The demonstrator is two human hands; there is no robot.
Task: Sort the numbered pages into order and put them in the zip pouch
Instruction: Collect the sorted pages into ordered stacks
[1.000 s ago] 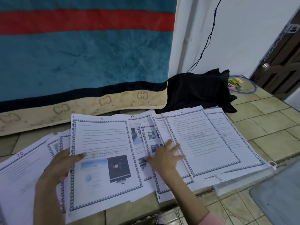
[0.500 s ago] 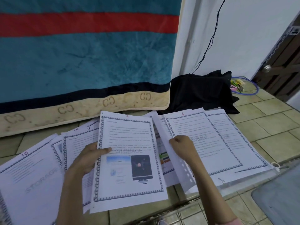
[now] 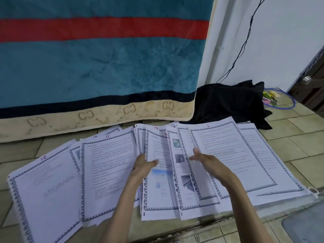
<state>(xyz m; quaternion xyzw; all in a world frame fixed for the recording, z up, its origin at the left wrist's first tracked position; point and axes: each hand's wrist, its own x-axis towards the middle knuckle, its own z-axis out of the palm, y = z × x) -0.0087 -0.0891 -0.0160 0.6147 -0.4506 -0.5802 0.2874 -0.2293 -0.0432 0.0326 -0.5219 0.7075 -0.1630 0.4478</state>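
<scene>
Numbered pages lie fanned over the tiled floor: page 10 (image 3: 43,190) at the left, page 11 (image 3: 108,172) beside it, page 6 (image 3: 233,155) on top at the right. My left hand (image 3: 143,165) pinches the blurred page 9 (image 3: 161,181) by its left edge, thumb on top, over the middle pile where page 13 (image 3: 156,135) shows behind it. Fingers straight, my right hand (image 3: 205,160) is at the left edge of page 6. The clear zip pouch (image 3: 284,203) lies under the right-hand pages, its white pull (image 3: 313,191) sticking out.
A teal blanket (image 3: 96,67) with a red stripe hangs behind the pages. To the back right, black cloth (image 3: 228,102) is heaped, with a blue hoop (image 3: 280,100) and coloured pegs beyond it. A dark door (image 3: 313,76) stands at the right, and a grey mat (image 3: 305,225) is at the bottom right.
My left hand has carried page 9 to the right onto the middle pile. My right hand has let go of the page edge that it held up and has opened.
</scene>
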